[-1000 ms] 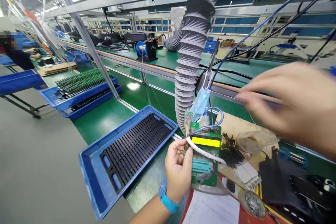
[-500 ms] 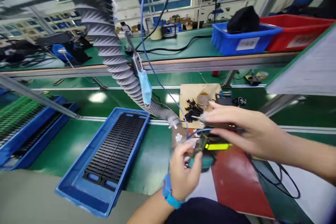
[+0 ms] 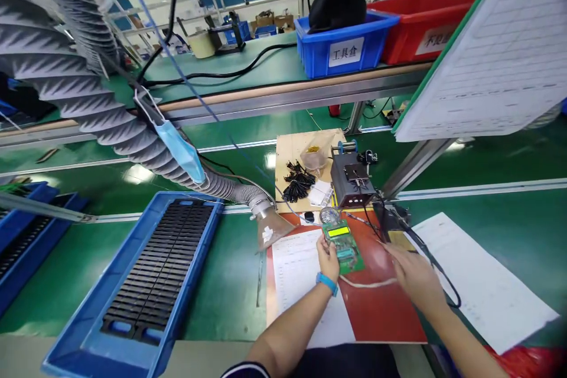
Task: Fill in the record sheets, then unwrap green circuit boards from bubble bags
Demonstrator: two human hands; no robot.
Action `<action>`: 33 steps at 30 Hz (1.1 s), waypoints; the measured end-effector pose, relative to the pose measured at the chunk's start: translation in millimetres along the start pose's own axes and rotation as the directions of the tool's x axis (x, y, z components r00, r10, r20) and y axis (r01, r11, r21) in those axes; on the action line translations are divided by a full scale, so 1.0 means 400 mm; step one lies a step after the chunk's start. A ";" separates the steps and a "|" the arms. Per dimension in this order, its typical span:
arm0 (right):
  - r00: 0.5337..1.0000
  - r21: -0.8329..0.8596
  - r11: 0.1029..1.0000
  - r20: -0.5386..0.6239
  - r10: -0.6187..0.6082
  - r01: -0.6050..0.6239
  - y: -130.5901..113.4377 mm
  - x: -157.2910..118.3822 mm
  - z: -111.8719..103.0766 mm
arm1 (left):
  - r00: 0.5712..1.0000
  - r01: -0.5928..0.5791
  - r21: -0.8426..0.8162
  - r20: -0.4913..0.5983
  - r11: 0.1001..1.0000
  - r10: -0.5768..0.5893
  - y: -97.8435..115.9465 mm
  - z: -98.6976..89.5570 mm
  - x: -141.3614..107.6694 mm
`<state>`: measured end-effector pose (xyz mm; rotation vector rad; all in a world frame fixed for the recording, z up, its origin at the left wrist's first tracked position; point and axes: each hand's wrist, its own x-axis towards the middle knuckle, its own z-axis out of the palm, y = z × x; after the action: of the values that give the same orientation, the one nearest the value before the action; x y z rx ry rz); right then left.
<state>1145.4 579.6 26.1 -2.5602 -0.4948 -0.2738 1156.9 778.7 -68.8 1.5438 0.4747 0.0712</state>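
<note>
A green circuit board (image 3: 354,253) with a lit yellow-green display lies over the red mat (image 3: 390,313), its left edge gripped by my left hand (image 3: 328,258), which wears a blue wristband. My right hand (image 3: 414,274) is to the right of the board, apart from it, fingers stretched toward the upper left; whether anything thin is between them is too blurred to tell. A white cable (image 3: 370,284) runs below the board toward my right hand. Behind the board sit a round metal tin (image 3: 329,215) and a grey soldering station (image 3: 352,180).
A blue tray (image 3: 177,307) with black slotted racks lies left. A ribbed duct with a nozzle (image 3: 272,229) reaches the mat's corner. Black parts (image 3: 297,183) lie on a wooden board. Papers (image 3: 482,283) are at right; a clipboard sheet (image 3: 482,65) hangs above. Bins stand on the shelf.
The view has shifted right and back. Both hands were together at the board; my right hand has moved off it to the right, while my left hand holds the board lower over the mat.
</note>
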 end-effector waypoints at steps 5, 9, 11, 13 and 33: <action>0.987 -0.096 0.992 0.141 -0.074 0.088 0.038 0.054 0.060 | 0.997 -0.055 0.185 0.065 0.981 0.044 -0.032 -0.010 0.024; 0.968 -0.077 0.987 0.221 -0.119 0.139 -0.005 0.144 0.079 | 0.983 -0.166 0.400 0.144 0.901 0.117 -0.048 -0.169 -0.075; 0.967 -0.085 0.988 0.233 -0.104 0.127 -0.037 0.216 0.103 | 0.973 -0.215 0.507 0.183 0.835 0.139 -0.059 -0.275 -0.133; 0.970 -0.112 0.990 0.237 -0.059 0.088 -0.070 0.312 0.146 | 0.958 -0.265 0.593 0.250 0.761 0.139 -0.075 -0.368 -0.178; 0.787 -0.419 0.908 0.549 0.282 -0.033 -0.109 0.657 0.439 | 0.927 -0.359 0.783 0.233 0.508 0.294 -0.101 -0.502 -0.245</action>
<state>1385.2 783.0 -28.6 -3.0439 -0.4677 0.5967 990.4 932.6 -74.6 2.5610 0.1195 0.0964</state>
